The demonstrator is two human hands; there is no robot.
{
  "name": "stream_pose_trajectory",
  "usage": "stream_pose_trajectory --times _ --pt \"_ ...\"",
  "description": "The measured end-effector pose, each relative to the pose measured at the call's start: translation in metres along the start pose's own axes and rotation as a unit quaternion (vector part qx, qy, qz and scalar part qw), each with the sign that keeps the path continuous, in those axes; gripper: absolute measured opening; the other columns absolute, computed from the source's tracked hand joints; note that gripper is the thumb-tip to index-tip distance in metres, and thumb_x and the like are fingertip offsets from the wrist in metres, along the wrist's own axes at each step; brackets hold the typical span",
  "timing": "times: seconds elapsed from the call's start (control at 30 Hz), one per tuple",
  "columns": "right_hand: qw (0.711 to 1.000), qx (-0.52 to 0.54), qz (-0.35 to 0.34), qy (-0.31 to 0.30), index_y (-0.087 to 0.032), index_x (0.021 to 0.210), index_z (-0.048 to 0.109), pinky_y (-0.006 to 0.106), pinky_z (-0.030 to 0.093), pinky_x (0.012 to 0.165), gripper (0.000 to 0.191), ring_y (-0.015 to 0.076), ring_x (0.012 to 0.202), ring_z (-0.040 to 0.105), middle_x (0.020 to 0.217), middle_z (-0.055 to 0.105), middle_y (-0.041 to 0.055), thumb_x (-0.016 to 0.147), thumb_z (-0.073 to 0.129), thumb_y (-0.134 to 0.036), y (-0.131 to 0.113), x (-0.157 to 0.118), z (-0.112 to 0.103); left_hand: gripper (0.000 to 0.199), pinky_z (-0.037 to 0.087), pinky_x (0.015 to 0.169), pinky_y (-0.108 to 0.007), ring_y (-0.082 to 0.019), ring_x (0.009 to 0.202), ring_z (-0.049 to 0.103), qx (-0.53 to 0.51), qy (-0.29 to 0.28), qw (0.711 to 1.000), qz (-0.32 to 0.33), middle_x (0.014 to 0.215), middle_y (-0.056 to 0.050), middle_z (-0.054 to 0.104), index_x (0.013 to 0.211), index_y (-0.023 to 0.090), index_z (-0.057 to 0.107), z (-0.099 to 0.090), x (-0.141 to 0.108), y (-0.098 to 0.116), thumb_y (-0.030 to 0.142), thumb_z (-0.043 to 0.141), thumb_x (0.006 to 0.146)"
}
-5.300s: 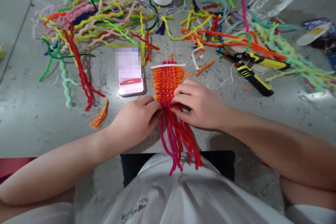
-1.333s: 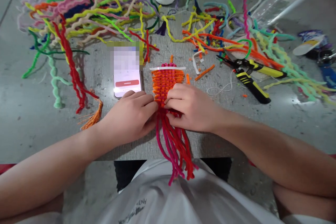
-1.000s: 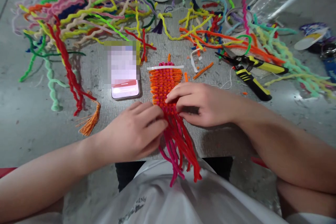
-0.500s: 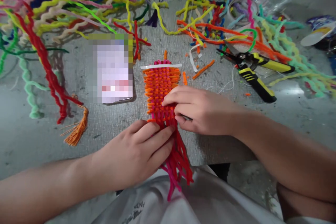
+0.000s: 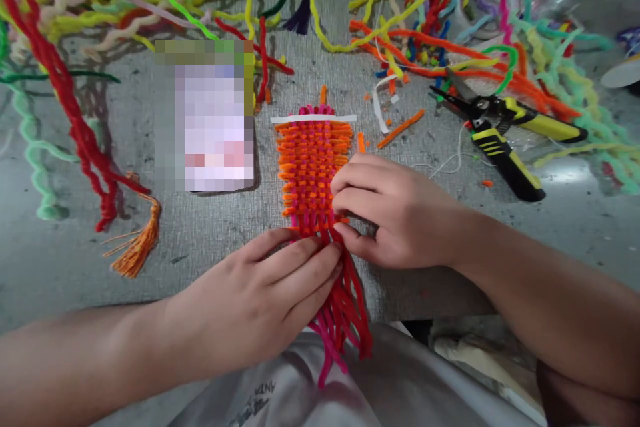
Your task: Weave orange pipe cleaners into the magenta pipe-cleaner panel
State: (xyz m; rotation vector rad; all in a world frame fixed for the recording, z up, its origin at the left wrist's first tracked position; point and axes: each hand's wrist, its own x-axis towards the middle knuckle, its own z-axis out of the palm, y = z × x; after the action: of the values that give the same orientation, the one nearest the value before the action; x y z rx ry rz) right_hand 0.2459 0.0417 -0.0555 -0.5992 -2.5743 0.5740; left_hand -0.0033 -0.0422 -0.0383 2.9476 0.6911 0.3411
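A woven strip of pipe cleaners (image 5: pixel 313 167) lies on the table, its short orange pieces passing across pink and red lengths. A white band (image 5: pixel 314 119) crosses its far end. Loose pink and red pipe cleaner ends (image 5: pixel 350 307) trail from its near end over the table edge. My left hand (image 5: pixel 270 293) is closed over these lengths just below the woven part, its fingertips hidden among them. At the strip's lower right edge my right hand (image 5: pixel 395 213) is closed, thumb and curled fingers pinching a pipe cleaner. An orange piece shows partly between both hands.
A blurred phone (image 5: pixel 215 127) lies left of the strip. Yellow-black pliers (image 5: pixel 505 140) rest at the right. Heaped coloured pipe cleaners (image 5: pixel 145 7) spread across the back, with a roll of tape (image 5: pixel 487 7) among scraps. An orange tassel (image 5: pixel 135 243) lies at the left.
My right hand has drawn back from the strip's middle to its lower right edge. My left hand stays over the lengths. The whole view has shifted slightly.
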Motion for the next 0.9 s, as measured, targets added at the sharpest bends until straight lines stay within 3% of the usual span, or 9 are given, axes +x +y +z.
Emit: stream_pose_trajectory --times 0.17,0.43,0.67,0.9 --pt "0.999 -0.019 -0.029 0.011 -0.018 0.094 0.073 0.047 0.057 0.09 0.012 0.0273 0.098 0.063 0.104 0.074 0.011 0.097 0.062 -0.014 0.001 0.002 0.001 0.039 0.059 0.106 -0.044 -0.027 0.122 0.07 0.014 -0.019 0.999 0.026 0.142 -0.011 0.074 0.131 0.012 0.075 0.0 0.001 0.001 0.016 0.044 0.108" --pt "0.998 -0.055 -0.013 0.011 -0.018 0.08 0.072 0.043 0.054 0.077 0.024 0.0251 0.089 0.062 0.09 0.073 0.009 0.099 0.06 -0.011 0.0 0.005 0.006 0.039 0.06 0.105 -0.045 -0.027 0.118 0.072 0.012 -0.025 0.999 0.031 0.144 -0.011 0.073 0.128 0.013 0.076 -0.001 -0.001 0.001 0.015 0.042 0.107" --pt "0.999 -0.051 -0.014 -0.008 -0.019 0.082 0.072 0.046 0.051 0.079 0.018 0.027 0.091 0.06 0.092 0.071 0.0094 0.098 0.065 -0.021 -0.001 0.008 0.005 0.032 0.06 0.109 -0.044 -0.027 0.119 0.072 -0.008 -0.01 1.0 0.019 0.138 -0.014 0.075 0.128 0.012 0.076 -0.001 0.001 -0.001 0.017 0.054 0.105" --pt "0.995 -0.096 -0.003 -0.011 -0.019 0.074 0.069 0.041 0.043 0.073 0.029 0.023 0.083 0.053 0.084 0.069 0.0069 0.102 0.061 -0.015 -0.008 0.011 0.005 0.033 0.059 0.113 -0.043 -0.027 0.119 0.073 -0.022 -0.007 0.999 0.026 0.137 -0.015 0.075 0.128 0.01 0.076 -0.001 0.0 -0.001 0.014 0.054 0.104"
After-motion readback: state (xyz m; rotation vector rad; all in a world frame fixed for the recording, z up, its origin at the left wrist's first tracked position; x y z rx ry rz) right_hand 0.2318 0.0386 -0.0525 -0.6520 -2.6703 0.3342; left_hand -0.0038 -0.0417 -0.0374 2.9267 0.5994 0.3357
